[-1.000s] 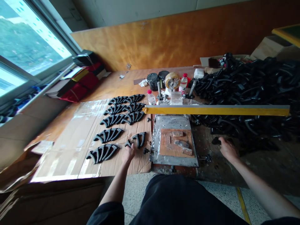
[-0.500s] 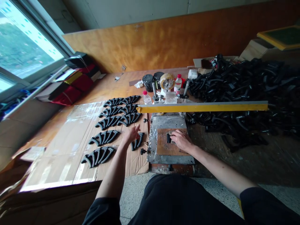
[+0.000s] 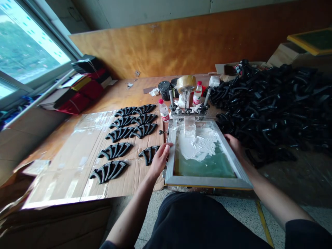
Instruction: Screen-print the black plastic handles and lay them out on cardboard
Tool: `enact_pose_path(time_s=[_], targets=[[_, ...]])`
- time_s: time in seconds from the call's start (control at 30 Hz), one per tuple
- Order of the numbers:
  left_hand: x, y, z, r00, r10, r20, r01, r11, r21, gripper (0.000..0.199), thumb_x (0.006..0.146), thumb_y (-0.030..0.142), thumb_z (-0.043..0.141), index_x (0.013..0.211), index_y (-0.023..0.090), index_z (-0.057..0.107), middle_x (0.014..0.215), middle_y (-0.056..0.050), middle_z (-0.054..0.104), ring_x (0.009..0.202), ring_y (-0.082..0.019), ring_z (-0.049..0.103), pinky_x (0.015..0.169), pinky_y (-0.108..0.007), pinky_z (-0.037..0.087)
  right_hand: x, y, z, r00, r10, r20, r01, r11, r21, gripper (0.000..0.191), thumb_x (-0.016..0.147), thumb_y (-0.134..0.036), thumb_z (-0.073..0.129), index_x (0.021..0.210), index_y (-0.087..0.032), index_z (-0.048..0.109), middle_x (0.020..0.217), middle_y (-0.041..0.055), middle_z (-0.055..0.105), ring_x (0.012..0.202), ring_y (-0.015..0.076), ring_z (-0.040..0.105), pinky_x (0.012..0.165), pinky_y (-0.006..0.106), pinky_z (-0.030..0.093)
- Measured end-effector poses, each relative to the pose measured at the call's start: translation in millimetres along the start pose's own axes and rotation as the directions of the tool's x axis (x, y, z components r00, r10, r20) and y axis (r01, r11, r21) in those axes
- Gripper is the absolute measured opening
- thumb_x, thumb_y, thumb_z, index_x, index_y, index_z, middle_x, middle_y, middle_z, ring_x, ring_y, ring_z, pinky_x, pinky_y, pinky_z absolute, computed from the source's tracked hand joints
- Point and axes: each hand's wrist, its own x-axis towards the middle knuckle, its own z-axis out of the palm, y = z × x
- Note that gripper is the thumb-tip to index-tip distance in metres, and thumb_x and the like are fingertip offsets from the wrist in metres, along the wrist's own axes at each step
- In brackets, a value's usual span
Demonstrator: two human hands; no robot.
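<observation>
A silkscreen frame [image 3: 204, 180] of grey metal lies flat over the printing plate, with green mesh and a smear of white ink [image 3: 197, 145] on it. My left hand [image 3: 159, 160] grips the frame's left rail, and my right hand [image 3: 234, 147] holds its right rail. Rows of black arched plastic parts [image 3: 114, 150] lie on a cardboard sheet [image 3: 64, 176]. Nearest my left hand is a single black part [image 3: 149, 154]. The plate and anything on it are hidden under the mesh and ink.
A large heap of black parts [image 3: 267, 110] fills the right side. Hinge clamps [image 3: 188, 110] hold the frame's far end. Behind them stand a tape roll [image 3: 186, 84], an ink can [image 3: 164, 90] and plastic bottles [image 3: 164, 110]. A window [image 3: 28, 45] lies at left.
The screen frame has swung down from upright to flat, covering the plate. My right hand has left the plate for the frame's right rail, and my left hand has moved onto the left rail.
</observation>
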Motion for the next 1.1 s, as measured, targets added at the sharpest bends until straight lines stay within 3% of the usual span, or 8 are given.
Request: enact_pose_path(time_s=[0.1,0.2,0.37,0.53,0.63,0.8,0.97,1.1], targets=[[3,-44,12.3,0.999,-0.052,0.011,0.050,0.993,0.107,0.058,0.087,0.054,0.050,0.137,0.024,0.046,0.070,0.003,0.054,0.057,-0.010,0.044,0.054,-0.021,0.035,37,-21,0,0.988,-0.027,-0.152,0.024,0.999,-0.027,0.039,0.090,-0.035,0.050,0.122,-0.015,0.059,0.126,0.0174,0.057,0.103,0.0280,0.061,0.085,0.045,0.053],[13,-70,22.0,0.998,-0.062,-0.013,0.064,0.962,0.265,0.059,0.087,0.047,0.049,0.141,0.023,0.042,0.070,0.003,0.055,0.060,-0.011,0.049,0.059,-0.022,0.036,66,-69,21,0.969,-0.242,-0.047,0.234,0.962,-0.141,0.054,0.078,-0.030,0.069,0.128,-0.016,0.055,0.139,0.0167,0.047,0.121,0.0319,0.050,0.095,0.045,0.047],[21,-79,22.6,0.996,-0.090,-0.011,0.088,0.921,0.378,0.054,0.088,0.049,0.047,0.137,0.024,0.047,0.078,0.000,0.062,0.066,-0.014,0.055,0.062,-0.024,0.037,59,-110,44,0.901,-0.238,0.363,0.332,0.916,-0.223,0.016,0.079,-0.024,0.068,0.094,-0.019,0.065,0.085,0.0066,0.066,0.083,0.0242,0.062,0.071,0.033,0.047],[21,-86,21.9,0.996,-0.090,-0.019,0.091,0.928,0.361,0.056,0.088,0.053,0.046,0.136,0.024,0.048,0.083,-0.001,0.064,0.070,-0.015,0.057,0.063,-0.025,0.038,12,-100,29,0.660,-0.510,0.552,0.652,0.754,-0.083,0.019,0.079,-0.004,0.052,0.083,-0.019,0.063,0.082,0.0043,0.066,0.071,0.0170,0.060,0.062,0.027,0.039],[21,-87,22.7,0.995,-0.099,-0.026,0.102,0.932,0.347,0.057,0.088,0.054,0.046,0.136,0.023,0.049,0.084,-0.002,0.064,0.070,-0.015,0.057,0.063,-0.025,0.039,7,-97,19,0.545,-0.585,0.601,0.708,0.705,0.045,0.020,0.072,-0.003,0.054,0.078,-0.021,0.062,0.077,0.0008,0.066,0.071,0.0160,0.059,0.060,0.026,0.037],[20,-83,23.2,0.992,-0.118,-0.048,0.128,0.945,0.301,0.055,0.087,0.053,0.049,0.133,0.022,0.052,0.082,-0.002,0.064,0.069,-0.015,0.057,0.062,-0.025,0.040,7,-97,29,0.740,-0.508,0.440,0.581,0.813,-0.039,0.016,0.077,-0.007,0.055,0.080,-0.020,0.064,0.081,0.0020,0.066,0.077,0.0174,0.060,0.061,0.026,0.038],[19,-78,24.5,0.986,-0.149,-0.078,0.164,0.952,0.258,0.053,0.085,0.049,0.054,0.131,0.022,0.054,0.074,0.000,0.060,0.064,-0.014,0.055,0.060,-0.024,0.041,-17,-91,33,0.688,-0.552,0.471,0.613,0.790,0.031,0.021,0.077,-0.005,0.056,0.088,-0.019,0.066,0.085,0.0026,0.068,0.075,0.0157,0.061,0.063,0.025,0.041],[17,-67,20.5,0.989,-0.144,-0.017,0.144,0.969,0.199,0.062,0.084,0.049,0.055,0.139,0.023,0.046,0.065,0.005,0.052,0.056,-0.011,0.048,0.055,-0.022,0.037,16,-103,28,0.837,-0.400,0.374,0.433,0.901,-0.006,0.023,0.082,-0.024,0.067,0.105,-0.026,0.067,0.092,-0.0002,0.071,0.075,0.0165,0.064,0.063,0.026,0.045]])
